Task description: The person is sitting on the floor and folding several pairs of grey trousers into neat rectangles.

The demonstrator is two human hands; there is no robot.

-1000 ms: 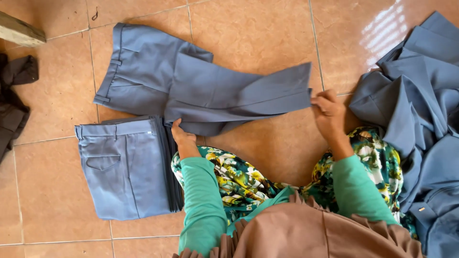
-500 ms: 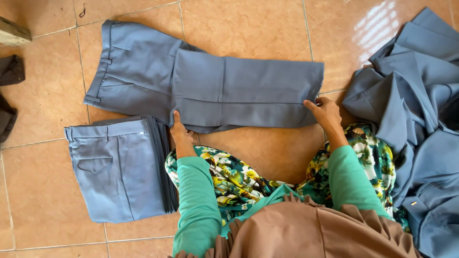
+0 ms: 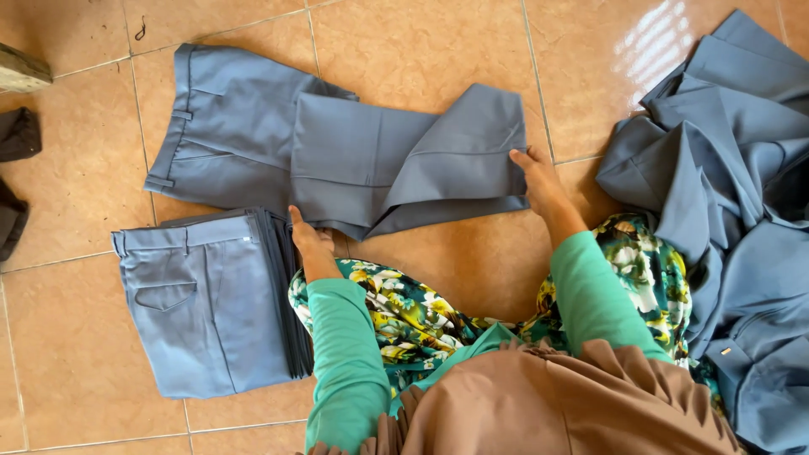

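A pair of grey-blue cloth trousers (image 3: pixel 337 152) is lying flat on the tan tiled floor (image 3: pixel 438 50), its legs doubled back toward the waistband. The right hand (image 3: pixel 539 181) is gripping the folded leg end, fingers on top of the cloth. The left hand (image 3: pixel 310 240) is pressing down on the near edge of the fold, fingers closed against the fabric. Just beside that hand, a neat stack of folded grey-blue trousers (image 3: pixel 206 303) is sitting (pocket side up). A loose heap of the same grey-blue garments (image 3: pixel 725 194) is lying to the right.
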